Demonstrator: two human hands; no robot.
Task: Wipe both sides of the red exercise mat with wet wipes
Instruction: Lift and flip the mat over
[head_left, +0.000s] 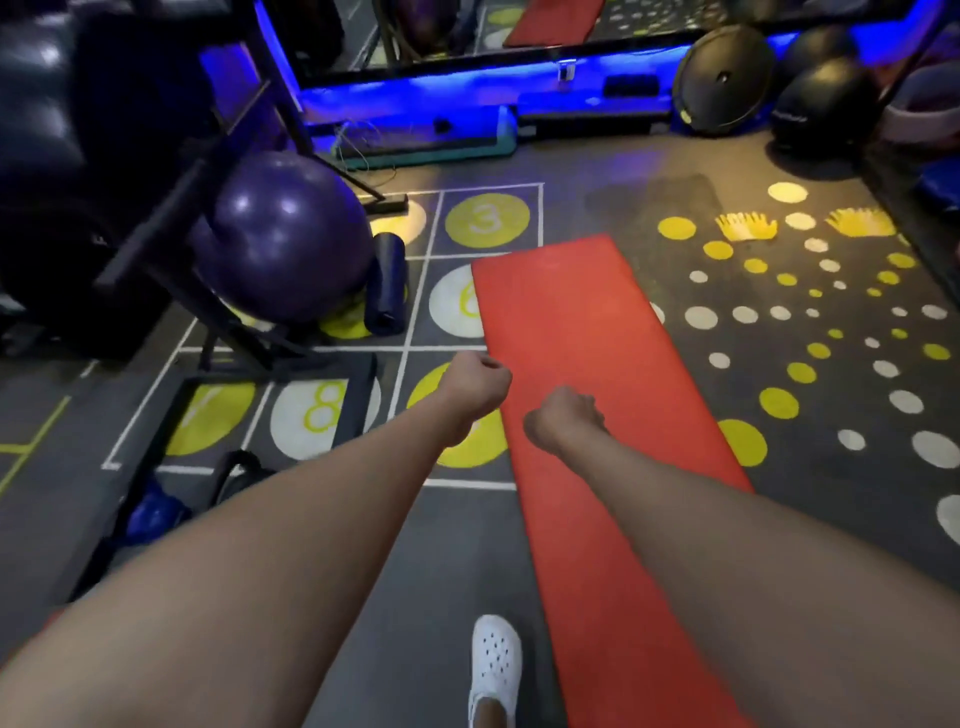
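Red exercise mat (587, 374) lies flat on the gym floor (363, 597). Left hand (475, 387) and right hand (563, 418) hover above it as closed fists; no wipe visible, so wiping seems unstarted.

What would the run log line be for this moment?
left hand: closed, at red exercise mat left edge | right hand: closed, over mat | mat: flat on floor | wet wipes: none visible

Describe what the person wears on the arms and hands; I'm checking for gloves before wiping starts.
Nothing: the left hand and right hand are bare, with no gloves, rings, watch or wristband visible. Both forearms are bare, no sleeves in view. One white perforated clog shows below.
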